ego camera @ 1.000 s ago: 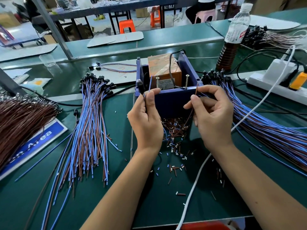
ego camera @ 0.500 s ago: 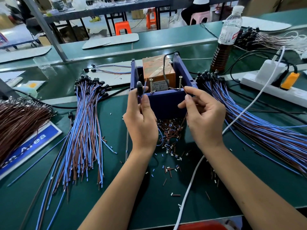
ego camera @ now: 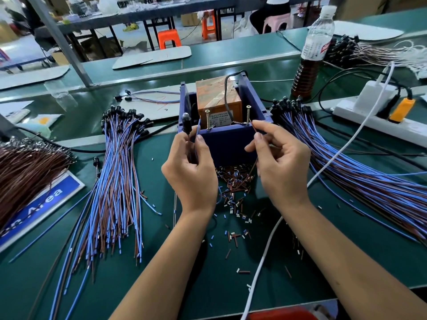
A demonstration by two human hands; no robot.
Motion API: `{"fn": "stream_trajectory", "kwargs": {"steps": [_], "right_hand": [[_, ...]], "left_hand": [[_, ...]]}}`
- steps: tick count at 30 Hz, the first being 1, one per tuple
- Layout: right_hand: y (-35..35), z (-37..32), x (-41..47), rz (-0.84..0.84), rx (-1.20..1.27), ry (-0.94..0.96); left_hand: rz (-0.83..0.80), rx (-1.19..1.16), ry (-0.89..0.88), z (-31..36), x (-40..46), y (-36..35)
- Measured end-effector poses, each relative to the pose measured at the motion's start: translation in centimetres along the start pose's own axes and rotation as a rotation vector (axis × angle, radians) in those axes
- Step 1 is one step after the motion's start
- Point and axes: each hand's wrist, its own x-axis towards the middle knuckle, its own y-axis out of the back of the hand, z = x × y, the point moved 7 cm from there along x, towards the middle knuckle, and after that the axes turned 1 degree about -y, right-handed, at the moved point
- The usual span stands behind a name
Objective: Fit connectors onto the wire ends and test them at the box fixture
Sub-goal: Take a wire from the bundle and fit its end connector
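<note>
A blue box fixture (ego camera: 227,144) stands at the middle of the green bench, with an orange taped block (ego camera: 213,98) inside and two upright screws (ego camera: 207,118) at its front wall. My left hand (ego camera: 190,172) grips a black connector (ego camera: 186,123) and a blue wire end (ego camera: 198,129), both held upright just left of the left screw. My right hand (ego camera: 280,162) pinches a thin brown wire (ego camera: 254,162) with its tip next to the right screw (ego camera: 248,115).
A bundle of blue and brown wires with black connectors (ego camera: 115,172) lies left; a similar bundle (ego camera: 360,172) fans out right. Cut insulation bits (ego camera: 233,183) litter the mat before the box. A bottle (ego camera: 312,51), a power strip (ego camera: 379,118) and a white cable (ego camera: 265,255) sit right.
Both hands stay at the front of the box. The left hand's connector and blue wire end have shifted a little relative to the left screw; the right hand keeps its wire by the right screw.
</note>
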Motion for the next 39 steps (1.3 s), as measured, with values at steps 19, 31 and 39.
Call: {"fn": "stream_trajectory", "kwargs": {"steps": [19,31,39], "right_hand": [[0.1,0.0,-0.1,-0.019,-0.028,0.012],[1.1,-0.4,0.0,0.04,0.031,-0.03],[8.4,-0.9,0.8,0.279,-0.019,-0.062]], "left_hand": [[-0.029,0.031,0.002,0.5,0.1,-0.1],[0.056,-0.112,0.006,1.1,-0.3,0.4],[-0.643,0.068,0.088,6.3,-4.1,-11.4]]}}
